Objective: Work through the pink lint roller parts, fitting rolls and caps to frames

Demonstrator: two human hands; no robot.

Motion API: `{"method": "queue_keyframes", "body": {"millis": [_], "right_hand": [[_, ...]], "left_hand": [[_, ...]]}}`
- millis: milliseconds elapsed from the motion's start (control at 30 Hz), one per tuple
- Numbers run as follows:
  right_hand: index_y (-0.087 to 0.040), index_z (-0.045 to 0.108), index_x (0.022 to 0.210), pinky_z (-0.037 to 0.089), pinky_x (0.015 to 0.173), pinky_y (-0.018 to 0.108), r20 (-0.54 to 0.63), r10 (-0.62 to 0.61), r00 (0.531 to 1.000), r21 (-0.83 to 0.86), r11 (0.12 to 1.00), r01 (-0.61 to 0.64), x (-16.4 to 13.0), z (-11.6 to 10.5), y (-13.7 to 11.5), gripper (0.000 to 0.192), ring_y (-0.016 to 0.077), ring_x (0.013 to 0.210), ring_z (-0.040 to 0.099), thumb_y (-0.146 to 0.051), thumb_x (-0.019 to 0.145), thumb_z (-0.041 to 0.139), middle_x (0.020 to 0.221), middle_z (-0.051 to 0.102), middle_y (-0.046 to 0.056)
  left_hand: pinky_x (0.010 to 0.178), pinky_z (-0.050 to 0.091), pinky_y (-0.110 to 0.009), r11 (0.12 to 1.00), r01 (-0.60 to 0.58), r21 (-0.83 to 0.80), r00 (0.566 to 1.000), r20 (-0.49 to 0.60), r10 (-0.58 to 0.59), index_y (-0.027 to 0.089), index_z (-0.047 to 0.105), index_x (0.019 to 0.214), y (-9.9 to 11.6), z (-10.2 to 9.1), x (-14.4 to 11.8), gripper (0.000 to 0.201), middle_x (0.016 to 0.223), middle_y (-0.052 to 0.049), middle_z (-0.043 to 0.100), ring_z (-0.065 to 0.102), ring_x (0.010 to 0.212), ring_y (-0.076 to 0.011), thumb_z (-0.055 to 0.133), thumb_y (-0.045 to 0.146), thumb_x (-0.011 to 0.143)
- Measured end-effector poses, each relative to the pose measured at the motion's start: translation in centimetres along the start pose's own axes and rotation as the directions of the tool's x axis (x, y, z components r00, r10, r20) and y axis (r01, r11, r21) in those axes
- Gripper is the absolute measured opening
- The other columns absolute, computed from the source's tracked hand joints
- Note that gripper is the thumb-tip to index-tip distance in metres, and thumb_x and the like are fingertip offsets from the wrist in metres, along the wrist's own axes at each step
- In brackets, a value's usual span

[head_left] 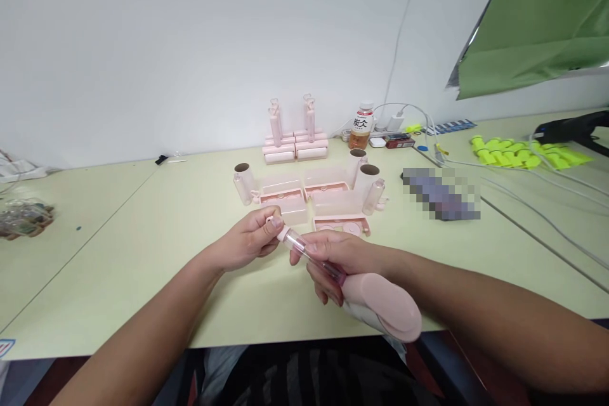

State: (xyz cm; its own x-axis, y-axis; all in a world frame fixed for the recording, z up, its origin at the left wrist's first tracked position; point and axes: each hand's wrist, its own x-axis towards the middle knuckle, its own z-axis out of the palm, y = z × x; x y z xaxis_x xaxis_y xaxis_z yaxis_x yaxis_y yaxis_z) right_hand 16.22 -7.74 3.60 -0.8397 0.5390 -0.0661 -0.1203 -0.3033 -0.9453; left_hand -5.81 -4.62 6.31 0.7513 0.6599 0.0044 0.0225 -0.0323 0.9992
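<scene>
Holding a clear tube [311,257] with pink handle [385,307] above the table edge, right hand [340,263] wraps it while left hand [250,242] pinches its pink end cap [280,231]; loose cases [304,196] lie just beyond, finished stacks [295,146] farther.

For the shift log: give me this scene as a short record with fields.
left hand: pinches the pink cap end of the tube
right hand: grips the clear tube and a pink handle
table: pale green
behind hands: pink cases, paper rolls
back edge: stacked pink parts, bottle
right side: cables, yellow pieces
</scene>
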Motion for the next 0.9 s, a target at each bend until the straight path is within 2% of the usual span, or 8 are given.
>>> {"method": "queue_keyframes", "body": {"millis": [233,433,567,667,733,800,833,900], "right_hand": [[-0.016,0.059,0.104,0.050,0.061,0.031,-0.006,0.030,1.000,-0.041,0.999,-0.031,-0.2,0.2,-0.4,0.034,0.0127,0.041,0.053,-0.047,0.096,0.049,0.043,0.056,-0.006],[-0.016,0.059,0.104,0.049,0.061,0.030,0.010,0.046,0.999,-0.040,0.998,-0.045,-0.5,0.3,-0.5,0.030,0.0118,0.040,0.052,-0.043,0.097,0.049,0.043,0.056,-0.006],[-0.016,0.059,0.103,0.049,0.064,0.031,0.016,0.049,0.999,-0.060,0.997,-0.048,-0.4,0.1,-0.5,0.029,0.0116,0.041,0.051,-0.043,0.097,0.049,0.043,0.056,-0.006],[-0.016,0.059,0.095,0.050,0.064,0.032,0.034,-0.035,0.999,-0.015,0.999,0.036,0.2,0.0,-0.6,0.029,0.0115,0.039,0.049,-0.042,0.096,0.049,0.042,0.056,-0.006],[-0.016,0.059,0.087,0.050,0.063,0.033,-0.012,-0.098,0.995,0.040,0.994,0.098,0.6,-0.3,-0.7,0.030,0.0119,0.039,0.048,-0.044,0.094,0.050,0.042,0.055,-0.005],[-0.017,0.057,0.079,0.048,0.060,0.031,-0.089,-0.156,0.984,0.111,0.980,0.165,0.8,-0.7,-0.9,0.031,0.0118,0.040,0.047,-0.045,0.092,0.051,0.042,0.053,-0.005],[-0.018,0.057,0.075,0.046,0.059,0.030,-0.133,-0.182,0.974,0.132,0.971,0.199,0.7,-1.0,-1.0,0.032,0.0117,0.042,0.048,-0.045,0.090,0.053,0.044,0.052,-0.005],[-0.017,0.057,0.069,0.041,0.055,0.027,-0.228,-0.242,0.943,0.101,0.958,0.270,0.4,-1.6,-1.3,0.034,0.0118,0.048,0.047,-0.046,0.088,0.056,0.051,0.052,-0.003]], "left_hand": [[0.045,0.018,-0.020,0.993,0.027,0.113,1.000,0.011,-0.029,0.021,0.035,0.075,0.1,-0.1,-0.4,0.041,0.055,0.009,0.032,0.023,0.048,-0.0062,0.044,0.054,0.097],[0.046,0.018,-0.021,0.986,0.026,0.166,0.999,0.020,-0.030,0.021,0.034,0.074,-0.2,0.2,-0.5,0.044,0.055,0.008,0.033,0.025,0.048,-0.0068,0.045,0.058,0.095],[0.047,0.020,-0.022,0.986,-0.024,0.166,1.000,0.004,0.023,0.021,0.034,0.075,-0.7,0.6,-0.3,0.042,0.057,0.006,0.039,0.029,0.049,-0.0076,0.042,0.057,0.096],[0.048,0.026,-0.023,0.965,-0.142,0.222,0.976,-0.130,0.173,0.021,0.038,0.077,-0.8,0.5,0.1,0.042,0.060,0.006,0.039,0.031,0.051,-0.0083,0.044,0.058,0.095],[0.053,0.033,-0.025,0.913,-0.227,0.339,0.903,-0.277,0.327,0.020,0.045,0.082,-0.7,0.2,0.3,0.044,0.064,0.004,0.043,0.037,0.055,-0.0101,0.038,0.061,0.096],[0.063,0.041,-0.028,0.829,-0.216,0.516,0.823,-0.360,0.439,0.019,0.052,0.089,-0.8,-0.3,0.5,0.044,0.074,-0.001,0.052,0.048,0.066,-0.0136,0.031,0.057,0.099],[0.070,0.044,-0.030,0.769,-0.172,0.616,0.809,-0.357,0.467,0.019,0.054,0.092,-0.9,-0.6,0.6,0.041,0.080,-0.003,0.056,0.052,0.074,-0.0155,0.032,0.052,0.100],[0.081,0.045,-0.035,0.605,-0.057,0.794,0.834,-0.296,0.466,0.019,0.058,0.095,-1.3,-0.9,0.8,0.029,0.092,-0.006,0.061,0.055,0.088,-0.0195,0.041,0.042,0.098]]}}
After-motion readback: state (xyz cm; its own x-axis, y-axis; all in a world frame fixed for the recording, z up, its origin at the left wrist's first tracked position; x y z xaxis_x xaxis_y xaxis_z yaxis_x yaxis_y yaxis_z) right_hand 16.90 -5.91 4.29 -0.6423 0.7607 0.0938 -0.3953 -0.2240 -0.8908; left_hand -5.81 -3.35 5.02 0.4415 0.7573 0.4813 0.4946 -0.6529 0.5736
